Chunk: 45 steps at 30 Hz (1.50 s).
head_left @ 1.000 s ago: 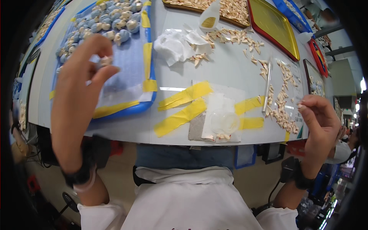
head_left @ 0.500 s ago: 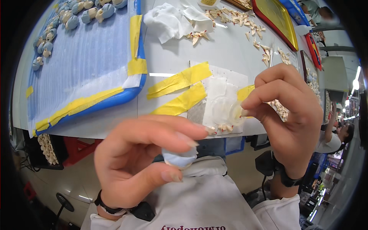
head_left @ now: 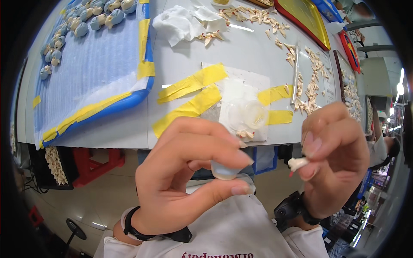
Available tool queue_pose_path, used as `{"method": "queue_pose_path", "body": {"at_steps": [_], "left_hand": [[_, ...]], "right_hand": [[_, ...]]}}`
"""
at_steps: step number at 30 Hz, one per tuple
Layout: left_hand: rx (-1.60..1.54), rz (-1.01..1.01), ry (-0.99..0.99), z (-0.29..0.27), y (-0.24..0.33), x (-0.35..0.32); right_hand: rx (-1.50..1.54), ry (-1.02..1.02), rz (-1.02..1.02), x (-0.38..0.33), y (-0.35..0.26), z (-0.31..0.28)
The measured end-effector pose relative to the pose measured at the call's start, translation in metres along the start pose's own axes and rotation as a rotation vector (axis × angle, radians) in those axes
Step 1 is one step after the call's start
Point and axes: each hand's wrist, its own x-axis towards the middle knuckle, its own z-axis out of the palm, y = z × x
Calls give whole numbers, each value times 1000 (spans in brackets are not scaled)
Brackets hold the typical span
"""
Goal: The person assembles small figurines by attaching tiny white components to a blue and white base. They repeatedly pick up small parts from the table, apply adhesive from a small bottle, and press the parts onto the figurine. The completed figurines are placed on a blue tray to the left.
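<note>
Below the surface [head_left: 241, 47] edge, the left hand [head_left: 185, 172] pinches a pale blue piece [head_left: 224, 171]; the right hand [head_left: 333, 159] pinches a small white piece [head_left: 297, 163].

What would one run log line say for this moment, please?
left hand: pinches pale blue piece | right hand: pinches small white piece | both held above table edge
</note>
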Motion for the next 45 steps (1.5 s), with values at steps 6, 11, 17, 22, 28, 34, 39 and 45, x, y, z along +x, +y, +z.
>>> {"method": "queue_pose_path", "body": {"at_steps": [6,11,17,22,28,34,39,45], "left_hand": [[53,-63,-67,7,5,0],[208,124,-111,6,3,2],[459,268,-151,6,10,4],[645,325,-102,6,12,-2],[639,302,-98,7,18,-1],[656,312,-88,6,13,-1],[539,286,-87,-6,12,3],[161,87,38,-14,-1,-5]], "right_hand": [[178,-33,33,-22,3,11],[251,-69,140,-27,-3,15],[101,-41,104,-26,-5,19],[-184,-9,-189,-14,-2,22],[-333,-173,-109,-10,-12,14],[-137,-10,-155,-15,4,26],[-212,4,-114,4,-7,3],[-567,-39,120,65,41,-57]]}}
